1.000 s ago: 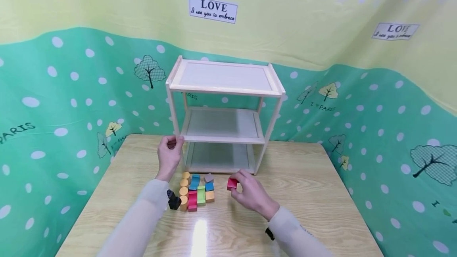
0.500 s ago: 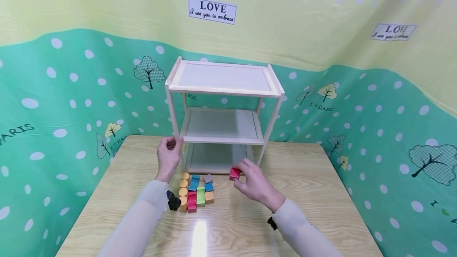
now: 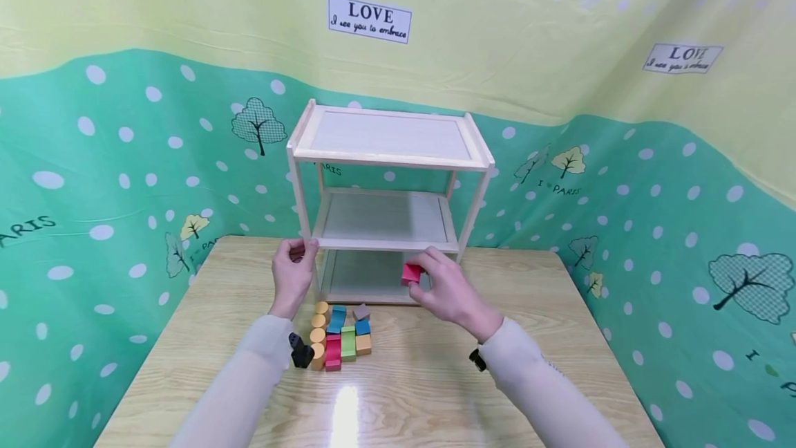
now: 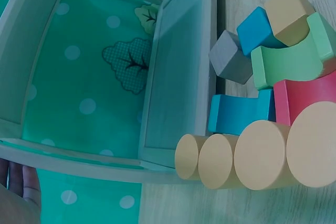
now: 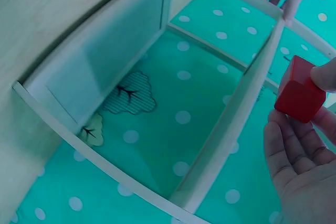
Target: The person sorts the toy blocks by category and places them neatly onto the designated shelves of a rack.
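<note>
My right hand (image 3: pixel 450 290) pinches a red cube block (image 3: pixel 411 274) between thumb and fingers, in front of the lower part of a wooden three-tier shelf (image 3: pixel 385 245). In the right wrist view the red cube (image 5: pixel 301 88) is held clear of the shelf boards. My left hand (image 3: pixel 292 276) is at the shelf's front left post, level with the middle board. Thumb and fingertips meet at that post. Only part of the left hand (image 4: pixel 20 192) shows in the left wrist view, beside the frame.
Before the shelf, several tan cylinders (image 3: pixel 318 336) stand in a row. Beside them lie blue (image 3: pixel 336 319), red (image 3: pixel 333 350) and green (image 3: pixel 348 343) curved blocks, plus grey (image 3: pixel 361 312), blue (image 3: pixel 363 327) and tan (image 3: pixel 363 344) cubes. A patterned curtain (image 3: pixel 124 157) hangs around the table (image 3: pixel 528 337).
My right hand has lifted the red cube from low over the table up and forward, to the front of the shelf's lower opening. The left hand stays at the post.
</note>
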The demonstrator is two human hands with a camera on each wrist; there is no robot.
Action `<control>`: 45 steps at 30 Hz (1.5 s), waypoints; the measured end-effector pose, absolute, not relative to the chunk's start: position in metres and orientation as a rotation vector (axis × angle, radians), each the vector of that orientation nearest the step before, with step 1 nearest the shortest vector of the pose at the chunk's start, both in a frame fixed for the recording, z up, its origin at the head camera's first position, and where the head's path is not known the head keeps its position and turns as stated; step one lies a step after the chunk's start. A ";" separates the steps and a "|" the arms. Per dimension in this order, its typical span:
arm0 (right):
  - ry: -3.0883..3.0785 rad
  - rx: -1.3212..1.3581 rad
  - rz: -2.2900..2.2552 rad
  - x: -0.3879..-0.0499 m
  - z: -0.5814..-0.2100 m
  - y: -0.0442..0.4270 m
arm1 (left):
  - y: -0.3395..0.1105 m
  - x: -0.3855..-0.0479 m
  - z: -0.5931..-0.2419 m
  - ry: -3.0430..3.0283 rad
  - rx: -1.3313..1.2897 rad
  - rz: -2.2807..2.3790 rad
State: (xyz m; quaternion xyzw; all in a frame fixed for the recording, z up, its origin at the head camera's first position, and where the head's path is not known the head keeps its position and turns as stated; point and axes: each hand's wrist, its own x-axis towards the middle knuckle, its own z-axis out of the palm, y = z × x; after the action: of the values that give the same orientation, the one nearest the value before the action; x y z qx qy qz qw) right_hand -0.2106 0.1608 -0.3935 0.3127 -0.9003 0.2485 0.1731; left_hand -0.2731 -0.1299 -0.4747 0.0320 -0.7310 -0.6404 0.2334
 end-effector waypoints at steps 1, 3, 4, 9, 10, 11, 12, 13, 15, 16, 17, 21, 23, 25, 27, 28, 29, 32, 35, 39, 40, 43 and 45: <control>-2.551 0.891 0.696 -0.211 -0.391 0.160 | -0.130 -0.273 -0.474 -2.007 0.089 -1.759; -2.545 0.905 0.686 -0.213 -0.386 0.159 | -0.130 -0.273 -0.474 -2.002 0.090 -1.765; -2.542 0.912 0.687 -0.213 -0.383 0.159 | -0.130 -0.273 -0.474 -2.002 0.094 -1.764; -2.534 0.942 0.687 -0.215 -0.371 0.156 | -0.129 -0.273 -0.472 -2.006 0.099 -1.773; -2.533 0.948 0.686 -0.215 -0.369 0.155 | -0.129 -0.273 -0.472 -2.006 0.100 -1.775; -2.531 0.955 0.687 -0.216 -0.367 0.155 | -0.129 -0.273 -0.472 -2.004 0.099 -1.777; -2.528 0.963 0.691 -0.216 -0.365 0.154 | -0.129 -0.273 -0.472 -2.002 0.098 -1.779; -2.524 0.971 0.689 -0.217 -0.363 0.154 | -0.129 -0.273 -0.472 -1.998 0.096 -1.780; -2.515 0.987 0.694 -0.218 -0.358 0.152 | -0.129 -0.273 -0.473 -1.996 0.093 -1.777; -2.512 0.992 0.692 -0.218 -0.356 0.152 | -0.129 -0.273 -0.473 -1.994 0.092 -1.777; -2.509 0.994 0.687 -0.219 -0.354 0.151 | -0.129 -0.273 -0.473 -1.994 0.092 -1.775; -2.504 0.995 0.674 -0.220 -0.344 0.149 | -0.129 -0.273 -0.473 -2.003 0.103 -1.764; -2.499 1.004 0.679 -0.220 -0.340 0.147 | -0.129 -0.273 -0.474 -2.007 0.107 -1.761; -2.497 1.019 0.690 -0.221 -0.337 0.146 | -0.129 -0.273 -0.474 -2.009 0.106 -1.759; -2.494 1.038 0.697 -0.221 -0.334 0.145 | -0.130 -0.272 -0.474 -2.007 0.103 -1.762; -2.492 1.049 0.698 -0.222 -0.333 0.144 | -0.130 -0.272 -0.474 -2.007 0.101 -1.762; -2.489 1.060 0.703 -0.222 -0.331 0.144 | -0.130 -0.273 -0.474 -2.004 0.100 -1.765; -2.487 1.076 0.702 -0.222 -0.327 0.141 | -0.129 -0.273 -0.474 -2.005 0.097 -1.767; -2.486 1.083 0.697 -0.222 -0.323 0.138 | -0.129 -0.273 -0.474 -2.006 0.095 -1.767; -2.485 1.093 0.690 -0.224 -0.315 0.133 | -0.129 -0.272 -0.475 -2.014 0.097 -1.756; -2.483 1.098 0.691 -0.225 -0.313 0.132 | -0.129 -0.272 -0.474 -2.015 0.098 -1.756; -2.480 1.107 0.691 -0.227 -0.306 0.128 | -0.129 -0.271 -0.474 -2.023 0.101 -1.755; -2.476 1.119 0.702 -0.229 -0.302 0.126 | -0.129 -0.271 -0.474 -2.019 0.103 -1.768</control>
State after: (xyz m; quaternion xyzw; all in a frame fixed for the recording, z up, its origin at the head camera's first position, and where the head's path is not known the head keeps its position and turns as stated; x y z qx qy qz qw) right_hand -0.2290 0.1264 -0.3023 0.3933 -0.8699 0.2465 0.1668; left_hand -0.2709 -0.1294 -0.4736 0.0373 -0.7324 -0.6412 0.2259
